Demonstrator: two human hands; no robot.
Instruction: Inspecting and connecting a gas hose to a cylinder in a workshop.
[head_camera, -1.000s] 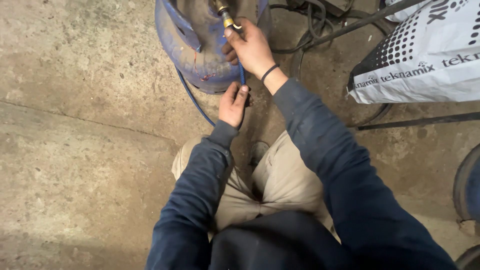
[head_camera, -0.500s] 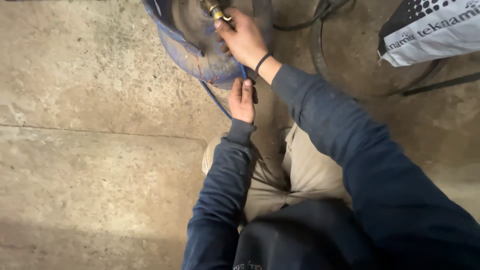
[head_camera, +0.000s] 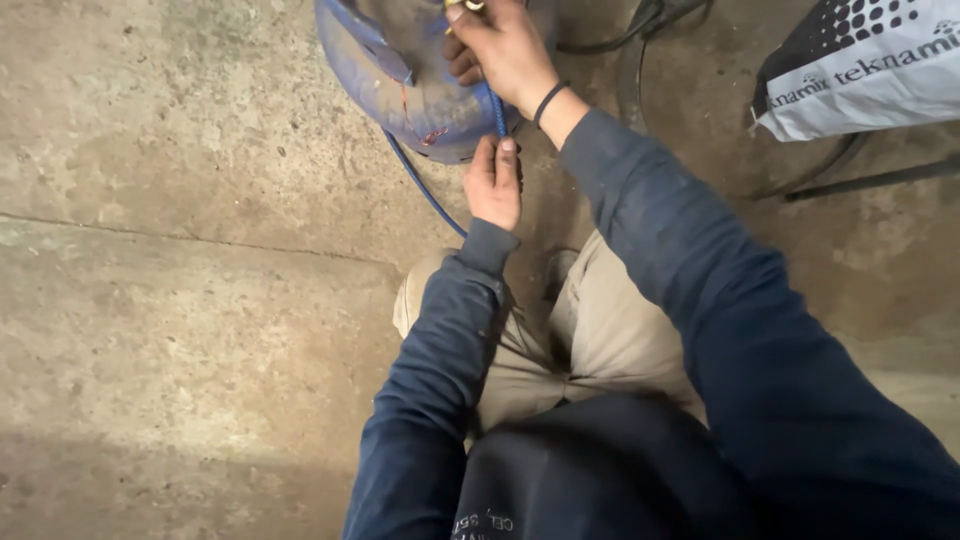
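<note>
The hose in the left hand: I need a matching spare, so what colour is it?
Blue. The hose shows best in the head view, above the left hand.

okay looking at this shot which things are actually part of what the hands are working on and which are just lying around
In hand:
- blue gas cylinder
- brass fitting on its top, under the right hand
- blue hose, gripped by the left hand

Lying about:
- white printed sack, right
- black cables behind the cylinder
- dark rod on the concrete floor
</note>
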